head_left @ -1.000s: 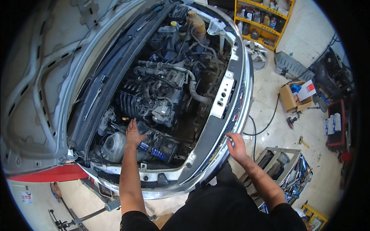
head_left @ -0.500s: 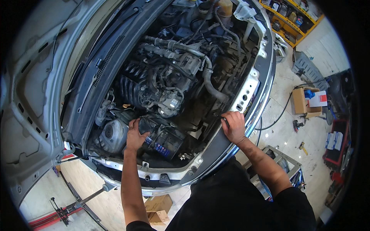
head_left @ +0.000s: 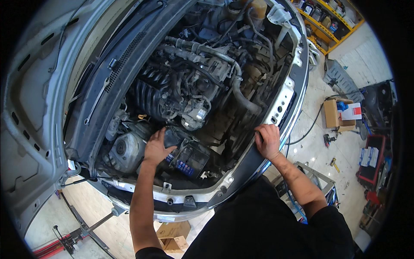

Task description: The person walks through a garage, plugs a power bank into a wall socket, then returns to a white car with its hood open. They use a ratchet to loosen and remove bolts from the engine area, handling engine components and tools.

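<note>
My left hand (head_left: pixel 158 146) reaches into the engine bay with fingers apart, touching a black cover (head_left: pixel 171 136) beside the car battery (head_left: pixel 192 157). A rounded metal strut-tower top (head_left: pixel 126 147) lies to its left, and the engine (head_left: pixel 194 90) sits above it. My right hand (head_left: pixel 267 139) is curled over the inner edge of the front upper panel (head_left: pixel 279 103), fingers closed on it; its fingertips are partly hidden.
The raised hood (head_left: pixel 30 108) fills the left side, with a wrench (head_left: pixel 95 101) on the cowl. On the right are yellow shelves (head_left: pixel 327 26), a cardboard box (head_left: pixel 331 113), a drill (head_left: pixel 327 140), a hammer (head_left: pixel 334 165), a red-trimmed cart (head_left: pixel 371 157) and a metal tool cart (head_left: pixel 319 181).
My right hand has moved from the outer front rim onto the inner panel edge and closed on it. My left hand has shifted slightly right and upward over the black cover. The view has shifted.
</note>
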{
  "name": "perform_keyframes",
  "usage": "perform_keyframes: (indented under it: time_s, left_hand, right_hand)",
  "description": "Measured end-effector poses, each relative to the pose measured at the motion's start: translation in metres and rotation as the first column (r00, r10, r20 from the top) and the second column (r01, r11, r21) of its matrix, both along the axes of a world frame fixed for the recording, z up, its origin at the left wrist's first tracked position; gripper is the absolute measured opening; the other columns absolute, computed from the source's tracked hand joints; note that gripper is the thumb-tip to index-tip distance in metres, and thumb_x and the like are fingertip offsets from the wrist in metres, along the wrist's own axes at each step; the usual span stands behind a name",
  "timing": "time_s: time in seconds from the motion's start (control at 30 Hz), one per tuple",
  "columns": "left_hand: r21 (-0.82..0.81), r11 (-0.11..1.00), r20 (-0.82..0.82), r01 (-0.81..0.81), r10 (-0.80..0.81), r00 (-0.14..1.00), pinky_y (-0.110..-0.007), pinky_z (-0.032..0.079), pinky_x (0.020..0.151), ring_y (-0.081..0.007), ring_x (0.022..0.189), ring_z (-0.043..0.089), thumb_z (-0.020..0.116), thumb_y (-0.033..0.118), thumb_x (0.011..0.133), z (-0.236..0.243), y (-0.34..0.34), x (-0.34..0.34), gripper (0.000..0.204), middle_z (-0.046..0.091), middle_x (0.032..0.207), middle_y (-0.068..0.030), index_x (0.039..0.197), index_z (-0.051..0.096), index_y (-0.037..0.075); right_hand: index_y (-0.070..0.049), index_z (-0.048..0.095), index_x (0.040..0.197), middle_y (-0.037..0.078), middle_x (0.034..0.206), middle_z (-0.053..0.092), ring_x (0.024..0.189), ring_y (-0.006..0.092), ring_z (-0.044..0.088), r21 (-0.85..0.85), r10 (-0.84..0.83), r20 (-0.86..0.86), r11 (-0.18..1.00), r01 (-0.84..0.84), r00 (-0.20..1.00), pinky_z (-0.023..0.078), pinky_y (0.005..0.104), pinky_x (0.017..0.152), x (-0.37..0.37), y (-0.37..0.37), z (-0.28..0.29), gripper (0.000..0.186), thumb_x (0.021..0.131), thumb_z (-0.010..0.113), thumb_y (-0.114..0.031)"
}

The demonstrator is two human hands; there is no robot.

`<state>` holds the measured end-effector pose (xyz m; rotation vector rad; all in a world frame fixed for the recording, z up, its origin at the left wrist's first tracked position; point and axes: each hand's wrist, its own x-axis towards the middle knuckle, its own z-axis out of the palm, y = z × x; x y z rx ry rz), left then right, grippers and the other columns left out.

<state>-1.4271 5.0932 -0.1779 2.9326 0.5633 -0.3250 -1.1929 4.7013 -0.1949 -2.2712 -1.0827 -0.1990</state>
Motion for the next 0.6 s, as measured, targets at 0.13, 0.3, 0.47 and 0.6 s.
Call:
perform_keyframes:
  time_s: [0.13, 0.3, 0.47, 0.6]
  left_hand:
    - [-0.126, 0.988, -0.047, -0.086, 0.080, 0.996, -0.046, 0.049, 0.100, -0.0436, 0.117, 0.060, 0.081, 0.049, 0.075, 0.022, 0.034, 0.004, 0.093, 0.058, 0.132, -0.0275, 0.144, 0.043, 0.000]
    - [-0.293, 0.921, -0.129, -0.258, 0.229, 0.965, -0.045, 0.048, 0.102, -0.0446, 0.118, 0.059, 0.085, 0.045, 0.072, 0.043, 0.045, 0.021, 0.094, 0.058, 0.131, -0.0291, 0.141, 0.044, -0.004]
    - [-0.365, 0.888, 0.353, -0.278, 0.409, 0.842, -0.043, 0.048, 0.102, -0.0442, 0.118, 0.059, 0.090, 0.041, 0.067, -0.009, 0.032, -0.016, 0.094, 0.059, 0.130, -0.0291, 0.138, 0.048, -0.003]
    - [-0.413, 0.741, 0.441, -0.530, 0.672, 0.595, -0.044, 0.054, 0.089, -0.0428, 0.103, 0.066, 0.091, 0.040, 0.064, -0.035, -0.002, -0.020, 0.079, 0.068, 0.110, -0.0272, 0.122, 0.059, -0.003]
  right_hand:
    - [-0.008, 0.066, 0.101, 0.006, 0.102, 0.063, 0.093, 0.0273, 0.055, -0.048, -0.009, -0.005, 0.999, 0.009, 1.000, 0.043, 0.0392, 0.082, -0.002, 0.002, 0.000, 0.026, 0.076, 0.072, -0.005]
    - [-0.008, 0.066, 0.101, 0.010, 0.102, 0.062, 0.093, 0.0306, 0.056, 0.021, 0.032, -0.008, 0.999, -0.032, 0.999, 0.044, 0.0406, 0.081, -0.008, 0.012, -0.001, 0.030, 0.073, 0.073, -0.001]
    - [-0.007, 0.066, 0.108, 0.013, 0.100, 0.063, 0.097, 0.0341, 0.062, 0.226, 0.381, -0.298, 0.919, -0.323, 0.875, 0.052, 0.0429, 0.086, -0.070, 0.128, 0.035, 0.027, 0.083, 0.072, -0.013]
    - [0.001, 0.052, 0.128, 0.026, 0.110, 0.061, 0.104, 0.0443, 0.060, 0.187, 0.401, -0.438, 0.916, -0.355, 0.804, 0.051, 0.0486, 0.089, -0.116, 0.240, 0.017, 0.050, 0.085, 0.069, -0.015]
